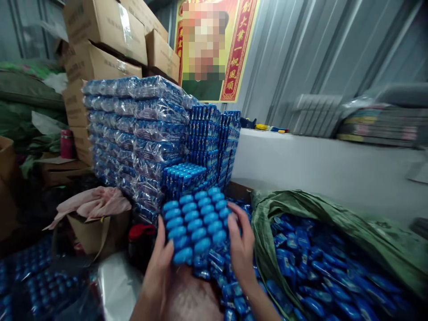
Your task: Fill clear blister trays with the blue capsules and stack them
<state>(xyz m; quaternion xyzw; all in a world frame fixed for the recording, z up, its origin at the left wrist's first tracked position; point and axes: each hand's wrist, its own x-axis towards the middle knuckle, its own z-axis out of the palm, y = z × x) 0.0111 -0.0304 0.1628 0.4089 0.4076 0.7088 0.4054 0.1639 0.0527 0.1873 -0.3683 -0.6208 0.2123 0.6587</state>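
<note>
The red banner beside the poster carries yellow Chinese characters, the lower ones reading 一帆風順.

The floor is crowded. On it stands a tall stack of wrapped packs, with stacks of loose blue boxes just beside it on the right. Behind them rise cardboard cartons. In front sits a small carton draped with a pink cloth, near a dark jar with a red lid. A green sack lies open at the right, full of blue tubes. More wrapped packs lie at lower left. A white bench carries flat bundles.
</note>
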